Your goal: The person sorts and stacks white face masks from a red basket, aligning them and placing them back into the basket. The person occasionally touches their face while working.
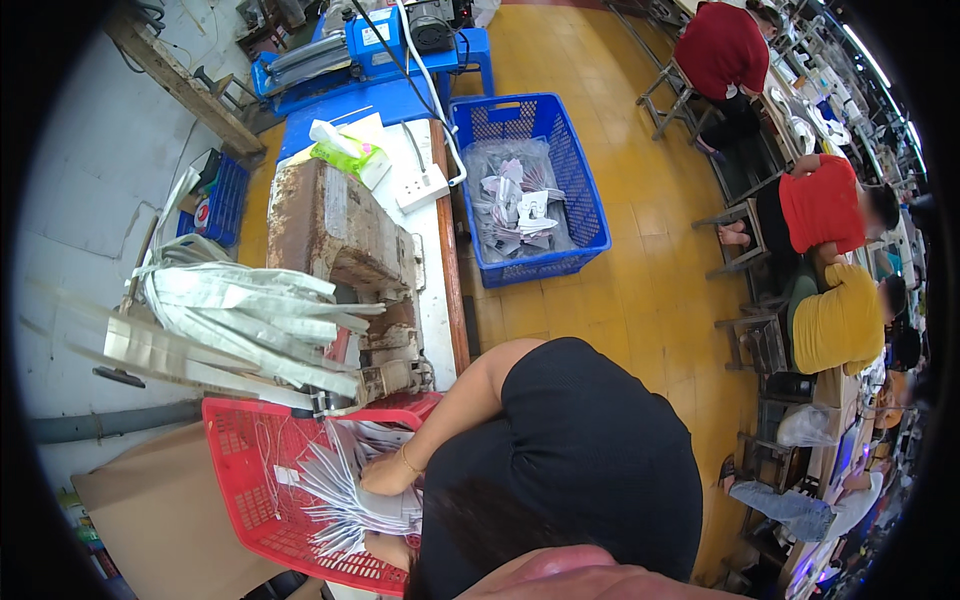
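A fanned bundle of thin, flat white-and-grey pieces (340,495) lies in a red plastic basket (232,470); their exact kind is unclear. My right hand (388,474), with a thin bracelet at the wrist, is closed over the bundle's upper side. At its lower edge shows part of my left hand (388,549), its fingers hidden by the pieces and my body. Loose threads and a small white tag (287,475) are by the basket's left wall. My dark sleeve and body (600,450) cover the right side of the basket.
A rusty brown machine (310,215) stands on the white table, with pale strips (230,300) hanging beside it. Beyond are a power strip (423,190) and a blue machine (375,45). A blue crate (590,215) holds similar pieces. Several people sit at benches on the right.
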`<state>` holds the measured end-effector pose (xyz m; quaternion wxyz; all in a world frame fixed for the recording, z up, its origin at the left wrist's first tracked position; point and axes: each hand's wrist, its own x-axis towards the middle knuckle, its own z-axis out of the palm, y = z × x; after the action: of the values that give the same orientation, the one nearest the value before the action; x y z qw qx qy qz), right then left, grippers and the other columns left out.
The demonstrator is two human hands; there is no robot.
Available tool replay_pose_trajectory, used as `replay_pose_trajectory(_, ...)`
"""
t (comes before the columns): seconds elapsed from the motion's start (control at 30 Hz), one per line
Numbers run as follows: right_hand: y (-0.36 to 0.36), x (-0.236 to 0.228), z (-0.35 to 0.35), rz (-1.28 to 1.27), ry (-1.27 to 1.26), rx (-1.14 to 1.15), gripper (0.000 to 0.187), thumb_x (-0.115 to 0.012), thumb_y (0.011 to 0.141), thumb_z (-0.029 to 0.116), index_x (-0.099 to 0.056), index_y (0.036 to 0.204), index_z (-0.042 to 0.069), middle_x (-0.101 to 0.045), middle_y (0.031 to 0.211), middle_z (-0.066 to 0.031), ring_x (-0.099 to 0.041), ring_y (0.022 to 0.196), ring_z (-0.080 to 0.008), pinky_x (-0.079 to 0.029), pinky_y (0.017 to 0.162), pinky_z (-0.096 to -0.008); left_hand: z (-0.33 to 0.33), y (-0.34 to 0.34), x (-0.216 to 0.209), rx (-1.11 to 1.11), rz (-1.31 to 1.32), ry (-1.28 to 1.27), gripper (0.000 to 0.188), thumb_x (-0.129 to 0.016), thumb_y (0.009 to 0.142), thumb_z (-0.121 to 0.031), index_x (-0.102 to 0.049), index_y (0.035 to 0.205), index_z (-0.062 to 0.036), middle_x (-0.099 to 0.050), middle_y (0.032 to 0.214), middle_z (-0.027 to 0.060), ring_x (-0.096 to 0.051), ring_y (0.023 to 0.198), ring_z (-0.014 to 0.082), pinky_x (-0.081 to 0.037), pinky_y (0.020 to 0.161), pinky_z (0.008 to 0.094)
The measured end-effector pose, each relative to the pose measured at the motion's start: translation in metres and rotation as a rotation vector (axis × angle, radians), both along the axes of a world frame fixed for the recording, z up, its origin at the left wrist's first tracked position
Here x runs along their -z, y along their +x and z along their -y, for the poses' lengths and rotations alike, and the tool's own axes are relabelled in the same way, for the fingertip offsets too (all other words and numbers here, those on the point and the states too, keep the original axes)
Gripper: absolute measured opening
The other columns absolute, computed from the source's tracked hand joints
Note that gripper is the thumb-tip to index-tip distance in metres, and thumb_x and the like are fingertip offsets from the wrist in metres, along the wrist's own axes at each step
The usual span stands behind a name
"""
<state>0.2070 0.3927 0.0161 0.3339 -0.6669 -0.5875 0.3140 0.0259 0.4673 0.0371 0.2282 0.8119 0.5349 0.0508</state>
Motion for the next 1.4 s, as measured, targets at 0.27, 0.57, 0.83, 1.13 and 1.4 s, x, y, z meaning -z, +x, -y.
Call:
replay_pose_trajectory(0.27, 0.001, 0.002, -0.001, -0.013, -0.010, -0.017, 0.021, -0.055, 0.076, 0.010, -0.064, 0.086, -0.006, -0.064, 0.091, -0.0234, -0.063, 0.091, -0.0361, -0.051, 0.080, -0.0429, 0.013, 0.017, -0.027, 0.103, 0.041, 0.003, 0.027, -0.060, 0.077, -0.012, -0.064, 0.092, 0.0094, -0.065, 0.088, 0.0268, -0.062, 0.077, 0.0380, -0.045, 0.072, 0.0424)
replay_pose_trajectory(0.57, 0.008, -0.003, 0.006, 0.051, 0.010, -0.123, 0.022, -0.052, 0.077, 0.010, -0.063, 0.083, -0.007, -0.064, 0.084, -0.0264, -0.064, 0.083, -0.0380, -0.052, 0.073, -0.0448, 0.028, 0.017, -0.021, -0.069, 0.022, 0.297, 0.015, -0.053, 0.084, -0.005, -0.059, 0.087, 0.0082, -0.061, 0.080, 0.0251, -0.060, 0.076, 0.0414, -0.044, 0.070, 0.0456)
replay_pose_trajectory(0.83, 0.007, 0.000, 0.002, 0.034, -0.050, -0.147, 0.020, -0.052, 0.077, 0.009, -0.063, 0.086, -0.004, -0.065, 0.085, -0.0248, -0.064, 0.083, -0.0388, -0.052, 0.074, -0.0451, 0.038, 0.027, -0.037, 0.064, 0.280, 0.498, 0.021, -0.050, 0.094, -0.014, -0.055, 0.088, 0.0058, -0.055, 0.090, 0.0237, -0.053, 0.082, 0.0387, -0.042, 0.075, 0.0432)
replay_pose_trajectory(1.13, 0.005, 0.009, -0.005, -0.052, -0.093, -0.149, 0.022, -0.052, 0.077, 0.008, -0.066, 0.088, -0.004, -0.066, 0.087, -0.0241, -0.065, 0.085, -0.0370, -0.051, 0.075, -0.0445, -0.006, 0.025, -0.034, 0.070, 0.698, -0.133, 0.019, -0.051, 0.095, -0.016, -0.050, 0.088, 0.0019, -0.053, 0.068, 0.0070, -0.048, 0.063, 0.0148, -0.039, 0.059, 0.0286)
replay_pose_trajectory(1.4, 0.008, 0.006, -0.002, 0.046, -0.052, -0.159, 0.017, -0.053, 0.078, 0.009, -0.064, 0.085, -0.002, -0.065, 0.084, -0.0228, -0.064, 0.083, -0.0367, -0.049, 0.073, -0.0453, -0.009, 0.033, -0.013, -0.178, 0.740, 0.089, 0.024, -0.041, 0.100, -0.021, -0.044, 0.087, -0.0012, -0.046, 0.069, 0.0052, -0.039, 0.056, 0.0132, -0.034, 0.050, 0.0272)
